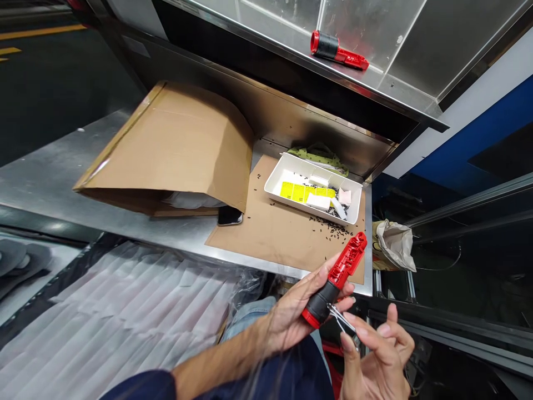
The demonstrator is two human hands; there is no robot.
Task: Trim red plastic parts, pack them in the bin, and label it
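Note:
My left hand [291, 311] is wrapped round a red and black plastic housing [336, 280]. Its open-ribbed red end points up and away, and its black sleeve ends in a red rim near my palm. Between the thumb and fingers of my right hand [375, 355] is a small shiny metal tool [343, 321] with two thin arms; its exact kind is hard to make out. The tool's tip meets the side of the black sleeve. Both hands are over my lap, in front of the bench edge.
On cardboard [275, 233] stands a white tray [272, 186] with yellow labels and small black bits, more scattered outside. A large carton [179, 144] lies left, a phone [230, 216] under its edge. A similar housing [328, 47] rests on the shelf. White-wrapped pieces [125, 316] fill the lower left.

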